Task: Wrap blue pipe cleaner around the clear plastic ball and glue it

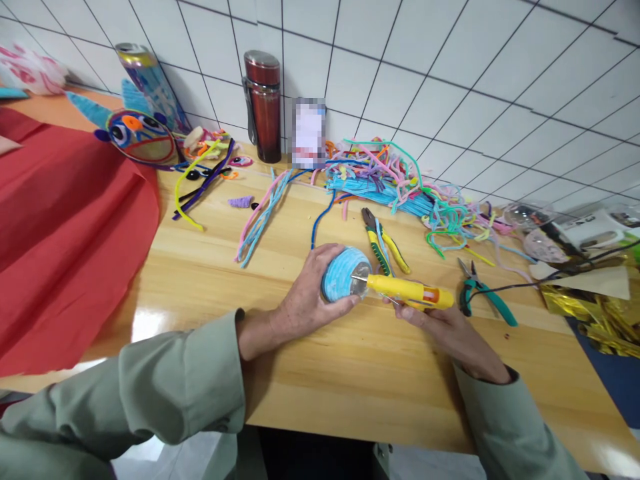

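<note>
My left hand point(305, 287) is wrapped round a ball covered in light blue pipe cleaner point(337, 275), with a bare greyish patch on its right side. In my right hand point(440, 327) is a yellow hot glue gun point(400, 291), its metal nozzle pointing left and meeting the bare patch of the ball; whether it touches I cannot tell. Just behind the glue gun lie yellow-and-green pliers point(384, 243) with a blue strip across them. Teal-handled pliers point(483, 293) rest to the right of my right hand, with a black cord passing over them.
Along the wall lies a heap of coloured pipe cleaners point(380, 187). A red-brown thermos point(263, 107), a phone point(309, 133) and a tall can point(150, 83) stand there too. Red cloth point(75, 240) covers the left side; gold foil point(610, 320) lies at the right edge.
</note>
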The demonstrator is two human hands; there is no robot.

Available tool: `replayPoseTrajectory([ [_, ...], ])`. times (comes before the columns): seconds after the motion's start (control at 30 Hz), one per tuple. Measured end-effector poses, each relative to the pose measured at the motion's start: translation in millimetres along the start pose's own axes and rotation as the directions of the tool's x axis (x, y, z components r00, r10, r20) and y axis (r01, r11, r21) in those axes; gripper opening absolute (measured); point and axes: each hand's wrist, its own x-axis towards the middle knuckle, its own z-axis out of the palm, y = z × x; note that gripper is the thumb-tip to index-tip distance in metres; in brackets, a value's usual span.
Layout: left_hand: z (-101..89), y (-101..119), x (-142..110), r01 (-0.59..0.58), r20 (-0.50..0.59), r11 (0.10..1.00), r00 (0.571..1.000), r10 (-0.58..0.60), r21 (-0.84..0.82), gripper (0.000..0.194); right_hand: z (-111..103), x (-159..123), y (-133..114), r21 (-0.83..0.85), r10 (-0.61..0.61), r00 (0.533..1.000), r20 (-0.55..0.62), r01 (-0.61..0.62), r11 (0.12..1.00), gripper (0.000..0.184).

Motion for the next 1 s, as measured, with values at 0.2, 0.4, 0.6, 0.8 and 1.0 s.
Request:
replayPoseTrajectory([
  [0.2, 1.1, 0.0, 0.3, -0.004, -0.005, 1.000, 1.000, 0.004, -0.015, 0.080, 0.2, 1.2, 0.3, -0.007, -0.014, 1.000, 0.016, 0.014, 1.000, 0.066],
  [0.4, 1.5, -0.2, 0.0, 0.001, -0.006, 1.000, 1.000, -0.001, -0.013, 0.081, 0.8, -0.9, -3.0, 0.004, 0.007, 1.000, 0.004, -0.007, 1.000, 0.064],
  [0.6, 1.0, 0.2, -0.3, 0.004, -0.002, 1.000, 1.000, -0.004, -0.017, 0.081, 0.8, -1.1, -2.6, 0.033, 0.035, 0.999, -0.005, -0.035, 0.999, 0.062],
  [0.8, 0.9, 0.6, 0.1, 0.009, -0.001, 1.000, 1.000, -0.009, -0.022, 0.081, 0.4, 1.1, 1.7, 0.012, -0.028, 1.000, 0.011, 0.028, 1.000, 0.064],
  [1.0, 0.9, 1.2, 0.8, 0.000, -0.007, 1.000, 1.000, 0.000, -0.015, 0.079, 0.2, 1.3, 1.7, 0.000, -0.039, 0.999, 0.007, 0.039, 0.999, 0.066],
])
